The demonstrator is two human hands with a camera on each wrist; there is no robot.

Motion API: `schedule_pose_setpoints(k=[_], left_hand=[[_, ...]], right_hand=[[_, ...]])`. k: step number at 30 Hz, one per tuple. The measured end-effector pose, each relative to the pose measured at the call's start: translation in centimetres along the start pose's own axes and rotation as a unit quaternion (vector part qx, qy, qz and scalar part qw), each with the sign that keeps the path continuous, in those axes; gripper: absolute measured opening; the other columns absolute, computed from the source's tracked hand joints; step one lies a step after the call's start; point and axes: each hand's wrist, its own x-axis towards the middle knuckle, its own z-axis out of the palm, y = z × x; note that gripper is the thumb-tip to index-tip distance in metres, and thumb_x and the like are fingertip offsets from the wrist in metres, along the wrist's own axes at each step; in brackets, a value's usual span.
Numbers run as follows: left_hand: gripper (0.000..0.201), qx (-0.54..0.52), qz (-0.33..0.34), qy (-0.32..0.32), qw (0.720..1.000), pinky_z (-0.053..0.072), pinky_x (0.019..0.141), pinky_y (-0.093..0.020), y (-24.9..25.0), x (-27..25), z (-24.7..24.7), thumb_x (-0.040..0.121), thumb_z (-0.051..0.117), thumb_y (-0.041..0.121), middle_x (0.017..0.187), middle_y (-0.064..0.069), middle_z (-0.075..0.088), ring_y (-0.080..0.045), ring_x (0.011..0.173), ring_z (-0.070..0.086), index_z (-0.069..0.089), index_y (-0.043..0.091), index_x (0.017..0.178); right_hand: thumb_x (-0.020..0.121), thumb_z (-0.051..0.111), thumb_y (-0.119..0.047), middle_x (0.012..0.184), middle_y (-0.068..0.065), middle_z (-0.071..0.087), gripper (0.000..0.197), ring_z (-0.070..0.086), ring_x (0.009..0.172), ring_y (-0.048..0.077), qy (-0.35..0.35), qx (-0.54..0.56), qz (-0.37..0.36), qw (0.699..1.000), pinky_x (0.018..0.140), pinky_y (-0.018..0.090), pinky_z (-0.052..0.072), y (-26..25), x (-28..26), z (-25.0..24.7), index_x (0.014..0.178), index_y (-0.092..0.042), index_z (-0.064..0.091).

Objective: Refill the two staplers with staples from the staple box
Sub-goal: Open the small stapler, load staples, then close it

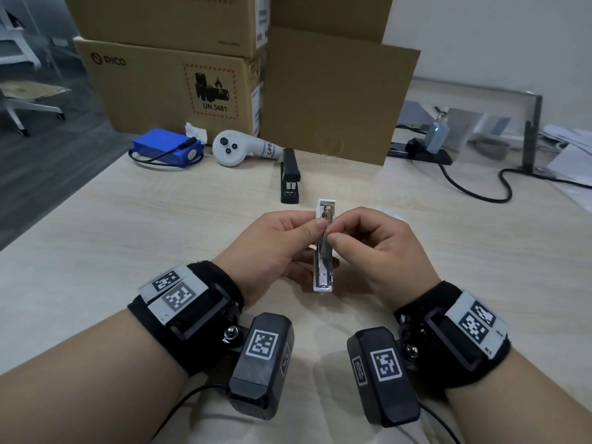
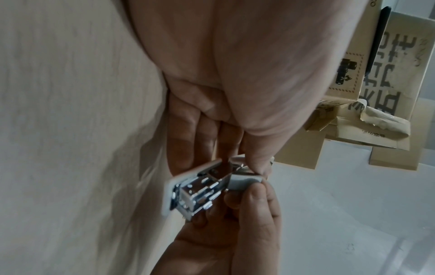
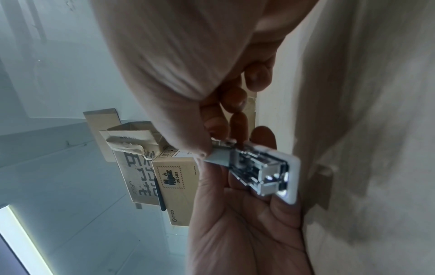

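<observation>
My left hand (image 1: pixel 307 232) holds a small white stapler (image 1: pixel 323 270) above the table, thumb on its left edge and fingers curled underneath. The stapler lies open, its shiny metal channel (image 2: pixel 200 189) facing up and its white lid swung away from me. My right hand (image 1: pixel 339 232) pinches the stapler's middle between thumb and forefinger, the thumb on a white-grey part (image 3: pixel 216 158). I cannot tell whether staples are between those fingers. A black stapler (image 1: pixel 290 176) lies shut on the table beyond both hands. A pale box-like shape (image 3: pixel 323 172) sits on the table beside my right hand.
Stacked cardboard boxes (image 1: pixel 179 84) and a leaning cardboard sheet (image 1: pixel 333 97) close off the back of the wooden table (image 1: pixel 128 235). A blue battery pack (image 1: pixel 166 147) and a white controller (image 1: pixel 234 149) lie in front of them. A black cable (image 1: pixel 474 190) loops at the right.
</observation>
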Motion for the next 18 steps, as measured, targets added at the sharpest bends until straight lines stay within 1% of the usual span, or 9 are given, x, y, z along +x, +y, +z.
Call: schedule_pose_setpoints(k=[2,3,6,7,9,12,14,16,18], left_hand=[[0.026,-0.002,-0.002,0.000,1.000,0.057,0.058,-0.034,0.02,-0.01,0.00,0.103,0.052,0.023,0.081,-0.013,0.072,-0.024,0.069,0.071,0.074,0.009,0.101],[0.027,-0.002,-0.004,0.000,1.000,0.057,0.057,-0.034,0.03,-0.01,0.01,0.103,0.052,0.023,0.082,-0.014,0.072,-0.024,0.069,0.071,0.074,0.008,0.101],[0.031,-0.005,-0.010,0.003,1.000,0.058,0.054,-0.032,0.03,0.09,-0.02,0.103,0.052,0.023,0.087,-0.018,0.070,-0.022,0.069,0.073,0.071,0.000,0.106],[0.033,-0.006,-0.011,0.004,1.000,0.058,0.054,-0.032,-0.01,0.14,-0.04,0.103,0.052,0.023,0.089,-0.020,0.069,-0.021,0.068,0.073,0.069,-0.005,0.109],[0.037,-0.008,-0.012,0.009,1.000,0.058,0.053,-0.032,-0.09,0.23,-0.06,0.103,0.052,0.023,0.095,-0.023,0.067,-0.021,0.067,0.072,0.065,-0.009,0.114],[0.038,-0.021,-0.013,0.018,1.000,0.059,0.055,-0.033,-0.17,0.30,-0.14,0.103,0.052,0.024,0.100,-0.024,0.068,-0.025,0.069,0.071,0.064,-0.009,0.118],[0.037,-0.029,-0.013,0.023,0.999,0.060,0.056,-0.034,-0.15,0.28,-0.16,0.103,0.053,0.024,0.100,-0.024,0.069,-0.026,0.071,0.071,0.064,-0.008,0.118],[0.035,-0.038,-0.014,0.031,0.999,0.060,0.055,-0.034,-0.10,0.25,-0.16,0.102,0.054,0.024,0.098,-0.022,0.070,-0.027,0.071,0.071,0.066,-0.005,0.116],[0.034,-0.047,-0.015,0.042,0.998,0.058,0.052,-0.033,-0.01,0.23,-0.14,0.102,0.054,0.024,0.095,-0.020,0.070,-0.025,0.068,0.071,0.066,-0.004,0.117]], right_hand=[[0.086,0.066,0.007,0.070,-0.002,0.067,0.016,0.062,0.063,0.005,-0.003,-0.013,0.002,1.000,0.065,0.018,0.052,0.06,0.04,-0.05,0.080,-0.008,0.069],[0.085,0.067,0.004,0.069,0.002,0.067,0.013,0.063,0.064,0.007,-0.004,-0.014,0.005,1.000,0.065,0.021,0.053,0.10,0.07,-0.04,0.080,-0.007,0.069],[0.082,0.067,-0.007,0.073,0.014,0.067,0.006,0.063,0.067,0.018,-0.008,-0.026,0.012,1.000,0.068,0.038,0.055,0.27,0.10,0.01,0.079,-0.012,0.070],[0.081,0.067,-0.008,0.074,0.015,0.067,0.007,0.062,0.068,0.020,-0.011,-0.032,0.014,0.999,0.068,0.039,0.054,0.34,0.09,0.03,0.078,-0.013,0.070],[0.080,0.069,-0.010,0.075,0.015,0.066,0.007,0.060,0.068,0.018,-0.017,-0.045,0.017,0.999,0.067,0.036,0.052,0.42,0.09,0.06,0.077,-0.015,0.071],[0.079,0.071,-0.012,0.074,0.017,0.066,0.005,0.057,0.066,0.018,-0.022,-0.053,0.019,0.998,0.066,0.032,0.049,0.51,0.07,0.09,0.078,-0.016,0.073],[0.078,0.071,-0.013,0.071,0.014,0.064,0.006,0.055,0.065,0.017,-0.024,-0.052,0.020,0.998,0.064,0.032,0.047,0.64,0.11,0.09,0.078,-0.019,0.073],[0.078,0.071,-0.013,0.065,0.005,0.060,0.009,0.053,0.063,0.015,-0.030,-0.049,0.024,0.998,0.063,0.031,0.045,0.68,0.14,0.07,0.079,-0.023,0.073],[0.078,0.072,-0.013,0.065,-0.004,0.058,0.012,0.051,0.062,0.015,-0.037,-0.047,0.027,0.998,0.062,0.032,0.045,0.72,0.17,0.07,0.082,-0.025,0.073]])
